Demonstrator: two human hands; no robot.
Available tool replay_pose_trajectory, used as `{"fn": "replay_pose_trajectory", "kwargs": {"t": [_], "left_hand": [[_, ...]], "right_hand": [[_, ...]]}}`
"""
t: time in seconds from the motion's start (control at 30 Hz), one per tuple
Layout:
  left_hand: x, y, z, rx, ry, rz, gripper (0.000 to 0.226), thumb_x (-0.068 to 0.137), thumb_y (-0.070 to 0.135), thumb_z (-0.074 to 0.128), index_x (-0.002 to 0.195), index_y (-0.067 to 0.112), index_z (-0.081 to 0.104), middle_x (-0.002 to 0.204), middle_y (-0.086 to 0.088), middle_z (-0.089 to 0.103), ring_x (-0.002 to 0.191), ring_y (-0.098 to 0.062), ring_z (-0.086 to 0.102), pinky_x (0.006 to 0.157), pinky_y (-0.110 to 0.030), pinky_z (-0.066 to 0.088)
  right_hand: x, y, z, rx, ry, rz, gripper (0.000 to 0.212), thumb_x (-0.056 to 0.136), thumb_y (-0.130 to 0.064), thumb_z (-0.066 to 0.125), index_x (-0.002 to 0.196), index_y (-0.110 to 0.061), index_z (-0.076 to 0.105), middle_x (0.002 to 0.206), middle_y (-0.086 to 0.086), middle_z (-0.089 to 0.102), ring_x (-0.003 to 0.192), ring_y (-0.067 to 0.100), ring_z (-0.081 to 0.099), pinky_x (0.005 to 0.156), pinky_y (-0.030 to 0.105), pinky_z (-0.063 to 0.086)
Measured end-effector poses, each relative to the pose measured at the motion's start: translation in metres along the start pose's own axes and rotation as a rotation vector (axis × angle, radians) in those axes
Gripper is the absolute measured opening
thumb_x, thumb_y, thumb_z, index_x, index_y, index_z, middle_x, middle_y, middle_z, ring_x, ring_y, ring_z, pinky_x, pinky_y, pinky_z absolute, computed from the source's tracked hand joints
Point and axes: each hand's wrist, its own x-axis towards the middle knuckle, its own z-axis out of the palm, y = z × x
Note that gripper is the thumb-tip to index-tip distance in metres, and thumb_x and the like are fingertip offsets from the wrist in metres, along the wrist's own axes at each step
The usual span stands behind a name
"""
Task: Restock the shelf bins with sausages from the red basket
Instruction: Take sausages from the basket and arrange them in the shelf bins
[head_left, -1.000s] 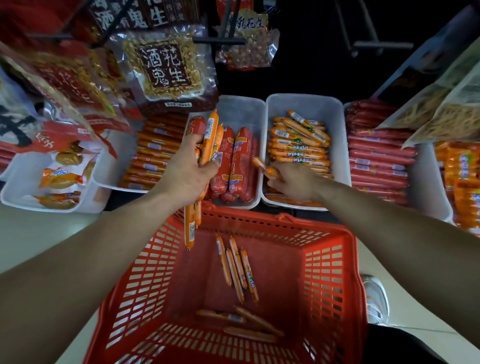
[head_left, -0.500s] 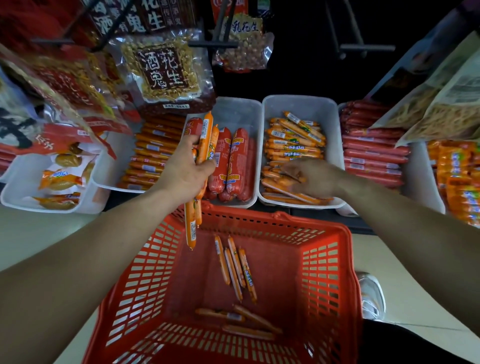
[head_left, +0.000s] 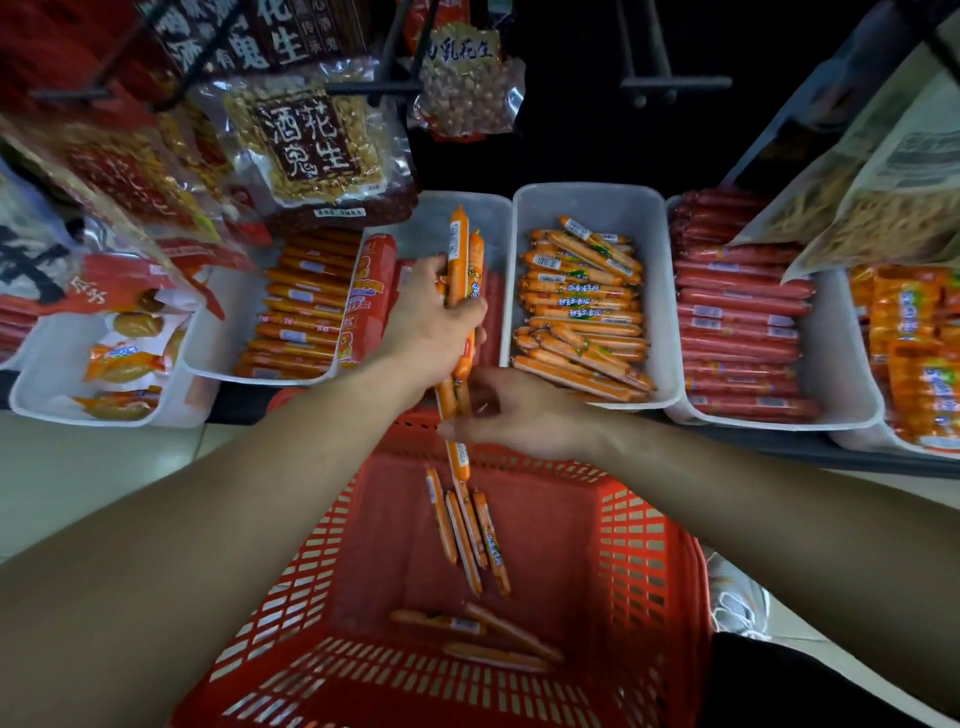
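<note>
Right hand (head_left: 519, 415): back from the bin (head_left: 587, 205) of thin orange sausages since the earlier frame, now at the lower ends of the bundle (head_left: 460, 270). Its fingers curl about them, but we cannot tell whether they pinch one yet.
Left hand (head_left: 431, 327): grips the bundle upright, over the far rim of the red basket (head_left: 649, 525).
Rest of the stock: loose sausages (head_left: 467, 530) lie on the basket floor, with more near its front.
Risk of slipping: we judge that drawing one sausage from below could drag its neighbours out of the left hand's grip (the casings look slick). They would drop into the basket, or between it and the shelf (head_left: 779, 444).
Risk at the bin: the pile sits high against the near wall, so a sausage laid carelessly there might roll over the edge.
Risk of mixing: the middle bin (head_left: 483, 218) holds thick red sausages (head_left: 366, 296), and it stands just beside.
Hidden: the left hand covers much of the middle bin, we cannot count the bundle, the right fingertips are tucked behind it, and the basket's near rim is cut off.
</note>
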Motion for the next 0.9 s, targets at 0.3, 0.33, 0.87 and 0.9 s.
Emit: {"fn": "replay_pose_trajectory", "kwargs": {"t": [0.3, 0.33, 0.87, 0.9], "left_hand": [[0.007, 0.008, 0.008, -0.250, 0.097, -0.045, 0.021, 0.093, 0.011, 0.064, 0.112, 0.015, 0.055, 0.076, 0.000, 0.065, 0.057, -0.012, 0.066, 0.048, -0.028, 0.049], [0.009, 0.009, 0.007, -0.296, 0.104, -0.052, 0.014, 0.093, 0.009, 0.064, 0.106, 0.013, 0.058, 0.076, 0.000, 0.066, 0.056, -0.013, 0.066, 0.049, -0.028, 0.050], [0.044, -0.011, 0.005, 0.468, -0.225, 0.098, 0.023, 0.102, 0.020, 0.053, 0.124, 0.021, 0.053, 0.083, -0.004, 0.063, 0.056, -0.012, 0.055, 0.049, -0.024, 0.042], [0.046, -0.008, 0.012, 0.524, -0.255, 0.136, 0.026, 0.101, 0.019, 0.054, 0.128, 0.020, 0.054, 0.081, 0.001, 0.060, 0.058, -0.010, 0.054, 0.049, -0.022, 0.040]], "right_hand": [[0.000, -0.011, -0.008, 0.007, 0.060, 0.036, 0.019, 0.096, -0.032, 0.062, 0.097, -0.017, 0.051, 0.072, 0.005, 0.066, 0.060, 0.014, 0.063, 0.057, 0.033, 0.052], [0.001, -0.012, -0.016, -0.054, 0.046, 0.043, 0.022, 0.096, -0.035, 0.062, 0.098, -0.017, 0.050, 0.072, 0.004, 0.065, 0.059, 0.012, 0.062, 0.056, 0.031, 0.051], [-0.006, 0.062, -0.124, -0.831, 0.032, 0.236, 0.059, 0.090, -0.049, 0.060, 0.140, -0.021, 0.044, 0.132, 0.008, 0.057, 0.118, 0.029, 0.053, 0.092, 0.037, 0.047], [-0.010, 0.063, -0.129, -0.860, 0.084, 0.217, 0.057, 0.090, -0.049, 0.060, 0.139, -0.023, 0.048, 0.130, 0.008, 0.057, 0.119, 0.029, 0.052, 0.095, 0.039, 0.047]]}}
